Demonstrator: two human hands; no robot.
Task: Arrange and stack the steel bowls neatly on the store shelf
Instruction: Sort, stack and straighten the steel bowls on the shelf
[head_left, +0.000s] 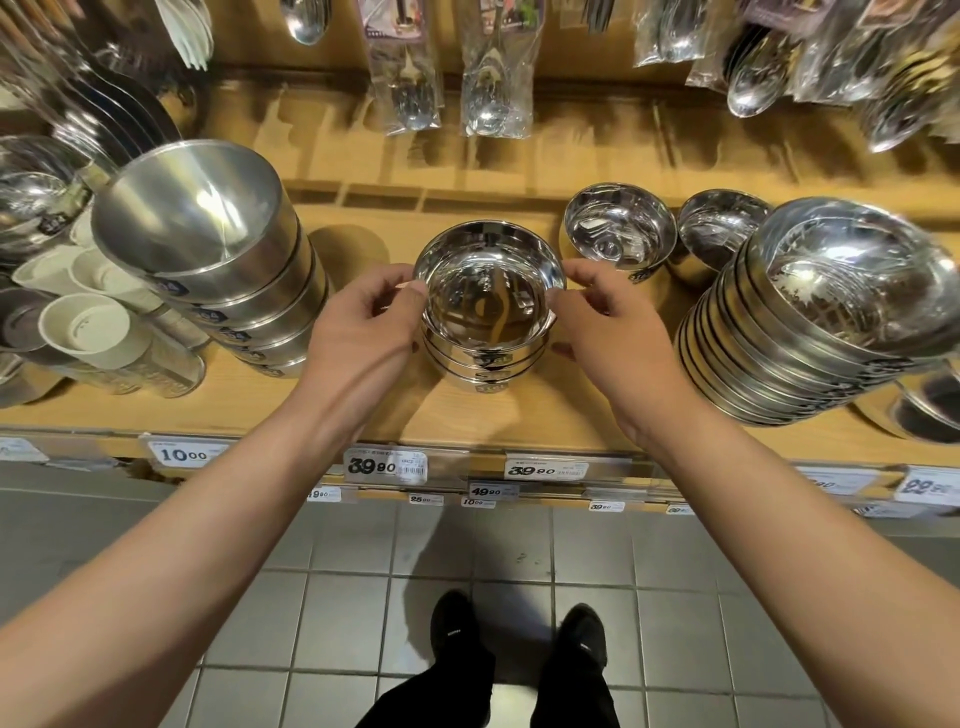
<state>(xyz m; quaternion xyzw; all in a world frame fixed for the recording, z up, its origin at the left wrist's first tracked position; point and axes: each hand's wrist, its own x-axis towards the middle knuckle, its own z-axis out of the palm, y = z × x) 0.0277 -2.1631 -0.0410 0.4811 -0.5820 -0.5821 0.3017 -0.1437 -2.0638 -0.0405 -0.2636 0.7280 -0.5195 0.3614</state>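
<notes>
At the middle of the wooden shelf (519, 421), a short stack of steel bowls (485, 358) stands upright with the top bowl (488, 291) nested in it. The left hand (358, 332) pinches the top bowl's rim at nine o'clock, and the right hand (602, 322) pinches it at three o'clock, fingers curled on the edge. Two single bowls (621, 231) sit at two o'clock, a tall pile of plates (810, 322) at three, a leaning stack of big bowls (218, 249) at ten.
</notes>
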